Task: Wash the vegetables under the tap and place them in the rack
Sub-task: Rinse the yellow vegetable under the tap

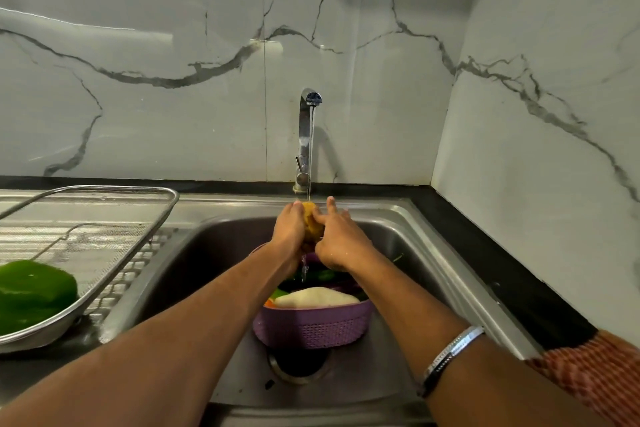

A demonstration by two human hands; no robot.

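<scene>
Both hands' fingers [313, 218] round half-hidden yellow vegetable [309, 210] under tap [307, 135].

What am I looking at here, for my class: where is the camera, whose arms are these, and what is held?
There is one picture, from a camera worn on a person's head, looking forward and down. No machine: the arms are that person's own. Both hands meet under the running tap. The left hand grips a yellow vegetable; the right hand rubs it with some fingers straight. Below them, in the sink, a purple basket holds more vegetables. On the left, a wire rack holds a green pepper.
</scene>
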